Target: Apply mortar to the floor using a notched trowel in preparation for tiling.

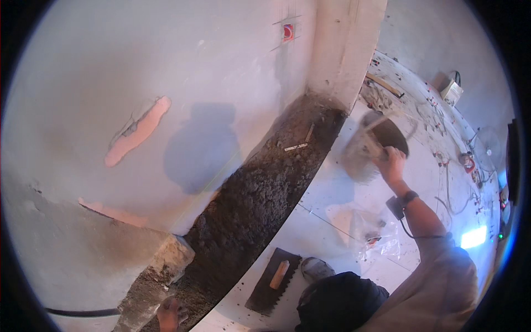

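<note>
My right hand (391, 162) is closed on a blurred, dark bucket-like container (391, 133) held over the white floor, right of a long strip of rough dark mortar or dirt (251, 205) along the wall. At the lower left, my left hand (170, 314) has curled fingers beside a rough, crusted masonry edge (163, 265); what it grips, if anything, is unclear. A notched trowel (264, 290) with a wooden handle lies on the floor beside a round grey object (317, 270). Two small pale strips (296, 147) lie on the dark strip.
A wall (77, 66) with pink patches and a red socket box (287, 32) rises at left, meeting a column (337, 50). A crumpled plastic bag (381, 243), a batten (384, 84), cables, a pale box (451, 91) and a fan (488, 149) are at right.
</note>
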